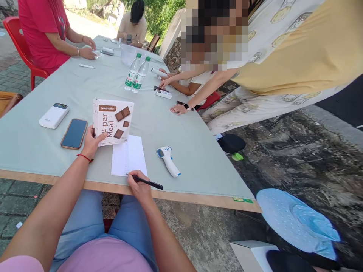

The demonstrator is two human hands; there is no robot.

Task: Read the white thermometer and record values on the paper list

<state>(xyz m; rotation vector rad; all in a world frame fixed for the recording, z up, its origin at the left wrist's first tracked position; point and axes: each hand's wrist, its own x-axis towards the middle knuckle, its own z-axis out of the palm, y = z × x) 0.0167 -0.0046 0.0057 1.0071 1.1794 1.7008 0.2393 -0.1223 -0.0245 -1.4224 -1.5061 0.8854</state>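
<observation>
My left hand (93, 142) grips the lower left corner of a white box (115, 121) with brown chocolate pictures and "NutriMotion" on its front. The box stands tilted over the top of an open notebook (129, 156) with white pages. In my right hand (140, 189) is a black pen (150, 184), its tip end close to the notebook's lower edge. A phone (74, 133) in an orange-brown case lies left of my left hand. To the right of the notebook lies a white and blue infrared thermometer (168, 160).
A white power bank (54, 115) lies at the left. Two green-capped water bottles (140, 75) stand mid-table, before a clear basin (128, 56). A person leans over the right edge, a hand (178, 109) on the tabletop (198, 166). Other people sit around it. A blue hat (295, 223) is at lower right.
</observation>
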